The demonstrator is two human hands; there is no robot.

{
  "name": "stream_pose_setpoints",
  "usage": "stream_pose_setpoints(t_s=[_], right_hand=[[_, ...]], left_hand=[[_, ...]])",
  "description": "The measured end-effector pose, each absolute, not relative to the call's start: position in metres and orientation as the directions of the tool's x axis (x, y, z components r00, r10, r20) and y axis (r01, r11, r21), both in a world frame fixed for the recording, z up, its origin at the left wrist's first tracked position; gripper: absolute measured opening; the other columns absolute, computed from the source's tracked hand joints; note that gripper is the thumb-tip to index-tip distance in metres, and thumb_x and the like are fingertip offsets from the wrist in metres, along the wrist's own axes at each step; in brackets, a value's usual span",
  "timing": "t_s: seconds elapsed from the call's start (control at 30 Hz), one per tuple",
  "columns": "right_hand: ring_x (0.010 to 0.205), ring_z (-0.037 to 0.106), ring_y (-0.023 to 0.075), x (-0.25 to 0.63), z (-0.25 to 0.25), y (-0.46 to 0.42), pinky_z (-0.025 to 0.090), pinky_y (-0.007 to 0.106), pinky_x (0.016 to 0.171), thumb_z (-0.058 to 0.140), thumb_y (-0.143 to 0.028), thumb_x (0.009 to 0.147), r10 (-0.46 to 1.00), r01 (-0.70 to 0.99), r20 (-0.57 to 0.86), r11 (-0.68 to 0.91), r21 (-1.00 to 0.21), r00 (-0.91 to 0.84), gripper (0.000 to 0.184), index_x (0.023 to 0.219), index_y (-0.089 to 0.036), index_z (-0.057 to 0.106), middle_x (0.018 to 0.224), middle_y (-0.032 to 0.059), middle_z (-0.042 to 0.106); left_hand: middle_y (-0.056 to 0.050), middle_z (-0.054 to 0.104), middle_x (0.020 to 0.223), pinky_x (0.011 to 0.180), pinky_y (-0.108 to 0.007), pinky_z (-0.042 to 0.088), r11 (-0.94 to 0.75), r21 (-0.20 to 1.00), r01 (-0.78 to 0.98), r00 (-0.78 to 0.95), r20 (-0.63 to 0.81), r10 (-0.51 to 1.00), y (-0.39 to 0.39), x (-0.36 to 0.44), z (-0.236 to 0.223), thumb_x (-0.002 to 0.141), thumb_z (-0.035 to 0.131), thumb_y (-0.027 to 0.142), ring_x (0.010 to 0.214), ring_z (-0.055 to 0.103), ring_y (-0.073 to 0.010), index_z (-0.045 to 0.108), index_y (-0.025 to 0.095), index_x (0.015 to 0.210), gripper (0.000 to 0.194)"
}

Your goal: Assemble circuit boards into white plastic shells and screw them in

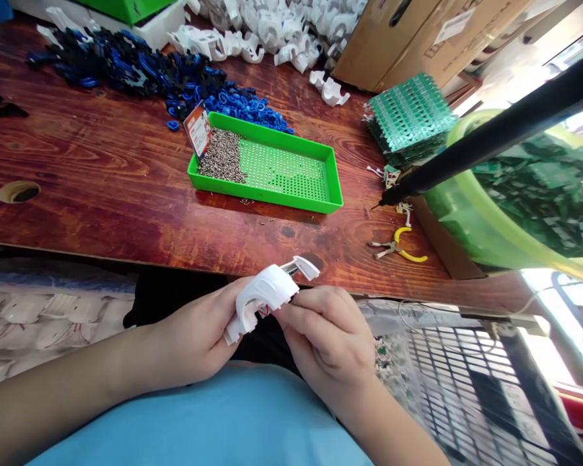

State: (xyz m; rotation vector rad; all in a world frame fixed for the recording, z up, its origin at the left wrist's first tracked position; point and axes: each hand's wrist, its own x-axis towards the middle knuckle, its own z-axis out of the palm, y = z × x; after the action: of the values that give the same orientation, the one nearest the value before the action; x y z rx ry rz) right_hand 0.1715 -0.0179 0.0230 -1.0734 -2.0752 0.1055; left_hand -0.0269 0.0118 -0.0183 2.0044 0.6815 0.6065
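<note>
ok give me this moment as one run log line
left hand: holds white plastic part | right hand: at same part, by red wire | table: green tray with small metal pieces, yellow-handled pliers

Held housing is smooth white plastic with a slight sheen. Table is grained wood, finished glossy. Tray is green plastic, floor perforated; screws in it look metallic. Carton is matt cardboard. Pliers show bare metal jaws and smooth yellow grips. Shirt is matt cloth.
</note>
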Motion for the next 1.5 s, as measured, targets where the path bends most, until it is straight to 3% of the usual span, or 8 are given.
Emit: stream_pose_setpoints(t_s=[0.2, 0.33, 0.47, 0.53, 0.6, 0.7, 0.9, 1.5], right_hand=[[0.078, 0.060, 0.0107, 0.177, 0.031, -0.019, 0.051, 0.023, 0.070, 0.060, -0.007, 0.085, 0.823, 0.610, 0.465, 0.559, -0.562, -0.325, 0.014, 0.090, -0.020, 0.062, 0.085, 0.0011, 0.065], [0.096, 0.059, 0.0117, 0.186, 0.031, -0.025, 0.050, 0.023, 0.084, 0.060, -0.001, 0.082, 0.841, 0.593, 0.426, 0.539, -0.599, -0.334, 0.034, 0.111, -0.019, 0.058, 0.101, 0.0036, 0.064], [0.103, 0.054, 0.0167, 0.186, 0.012, -0.032, 0.047, 0.031, 0.090, 0.065, -0.010, 0.079, 0.873, 0.506, 0.485, 0.393, -0.768, 0.057, 0.044, 0.118, -0.026, 0.052, 0.110, 0.0054, 0.055], [0.111, 0.052, 0.0193, 0.182, 0.000, -0.032, 0.045, 0.036, 0.096, 0.071, -0.024, 0.078, 0.923, 0.305, 0.329, 0.261, -0.916, 0.199, 0.052, 0.124, -0.029, 0.046, 0.121, 0.0066, 0.051], [0.114, 0.052, 0.0210, 0.178, -0.008, -0.031, 0.044, 0.038, 0.099, 0.075, -0.038, 0.073, 0.989, 0.079, 0.101, 0.092, -0.993, 0.111, 0.064, 0.128, -0.029, 0.042, 0.127, 0.0076, 0.050], [0.106, 0.058, 0.0202, 0.172, -0.010, -0.027, 0.048, 0.036, 0.094, 0.080, -0.041, 0.067, 0.991, -0.091, -0.096, -0.105, -0.990, -0.095, 0.065, 0.122, -0.027, 0.049, 0.118, 0.0057, 0.059], [0.075, 0.066, 0.0143, 0.165, 0.003, -0.023, 0.055, 0.027, 0.074, 0.083, -0.024, 0.062, 0.960, -0.226, -0.198, -0.242, -0.944, -0.199, 0.038, 0.095, -0.023, 0.063, 0.086, -0.0015, 0.070], [0.057, 0.060, 0.0102, 0.158, 0.014, -0.027, 0.052, 0.018, 0.052, 0.081, -0.013, 0.060, 0.988, -0.148, -0.119, -0.133, -0.980, -0.099, 0.032, 0.083, -0.023, 0.062, 0.068, -0.0050, 0.064]], left_hand=[[-0.007, 0.046, 0.143, 0.110, -0.031, 0.039, -0.445, 0.865, 0.233, 0.750, 0.131, 0.648, 0.009, -0.024, -0.011, 0.087, 0.046, 0.007, 0.129, 0.047, -0.0202, 0.026, 0.023, 0.141, 0.061], [-0.008, 0.040, 0.148, 0.114, -0.034, 0.033, -0.328, 0.916, 0.232, 0.734, 0.057, 0.677, 0.010, -0.022, -0.009, 0.091, 0.043, 0.012, 0.136, 0.038, -0.0196, 0.021, 0.025, 0.145, 0.060], [-0.007, 0.039, 0.149, 0.116, -0.039, 0.031, -0.277, 0.931, 0.236, 0.740, 0.013, 0.672, 0.011, -0.023, -0.012, 0.093, 0.044, 0.015, 0.138, 0.035, -0.0227, 0.029, 0.026, 0.143, 0.054], [-0.007, 0.041, 0.148, 0.115, -0.040, 0.032, -0.274, 0.934, 0.228, 0.749, 0.011, 0.662, 0.011, -0.023, -0.015, 0.092, 0.045, 0.016, 0.136, 0.037, -0.0240, 0.031, 0.025, 0.143, 0.053], [-0.008, 0.041, 0.148, 0.114, -0.040, 0.033, -0.281, 0.935, 0.219, 0.756, 0.020, 0.654, 0.010, -0.024, -0.017, 0.091, 0.046, 0.015, 0.136, 0.038, -0.0253, 0.028, 0.025, 0.145, 0.058], [-0.007, 0.043, 0.147, 0.111, -0.037, 0.039, -0.310, 0.931, 0.193, 0.775, 0.050, 0.631, 0.010, -0.024, -0.017, 0.090, 0.045, 0.011, 0.134, 0.041, -0.0245, 0.023, 0.027, 0.147, 0.064], [-0.006, 0.043, 0.147, 0.108, -0.033, 0.042, -0.321, 0.938, 0.132, 0.810, 0.085, 0.581, 0.011, -0.023, -0.008, 0.089, 0.043, 0.007, 0.132, 0.045, -0.0228, 0.019, 0.028, 0.148, 0.067], [-0.002, 0.058, 0.128, 0.100, -0.030, 0.047, -0.403, 0.902, 0.154, 0.808, 0.120, 0.577, 0.008, -0.031, -0.007, 0.083, 0.046, 0.006, 0.115, 0.059, -0.0235, 0.031, 0.030, 0.138, 0.062]])
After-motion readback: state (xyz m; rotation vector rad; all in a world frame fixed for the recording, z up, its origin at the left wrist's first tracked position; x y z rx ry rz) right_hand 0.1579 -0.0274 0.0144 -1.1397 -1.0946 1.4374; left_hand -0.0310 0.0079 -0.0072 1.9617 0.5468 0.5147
